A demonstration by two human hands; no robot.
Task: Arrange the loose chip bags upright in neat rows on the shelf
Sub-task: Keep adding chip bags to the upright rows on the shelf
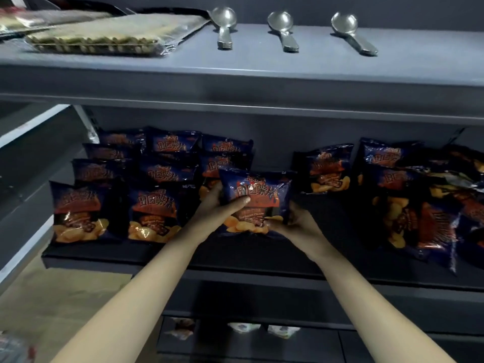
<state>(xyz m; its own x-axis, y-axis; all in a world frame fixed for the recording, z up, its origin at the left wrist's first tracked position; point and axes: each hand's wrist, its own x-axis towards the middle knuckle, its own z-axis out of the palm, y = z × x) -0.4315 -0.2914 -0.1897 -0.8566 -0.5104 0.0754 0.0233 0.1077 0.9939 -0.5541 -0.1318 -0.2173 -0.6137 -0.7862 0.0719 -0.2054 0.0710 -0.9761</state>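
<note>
I hold one dark blue chip bag [258, 197] upright over the middle of the black shelf [235, 255]. My left hand [222, 205] grips its left side, thumb across the front. My right hand [293, 221] pinches its lower right corner. To the left, several matching bags stand in rows [146, 179], front ones at the shelf's edge. One bag [327, 169] stands alone to the right of the held one. At the far right, several loose bags [429, 205] lie tilted and piled.
A grey shelf [262, 69] above carries three stacks of metal spoons [282, 30] and flat wrapped packs [104, 35]. A lower shelf holds a few packets [243, 328]. Brown floor [52, 297] shows at the lower left.
</note>
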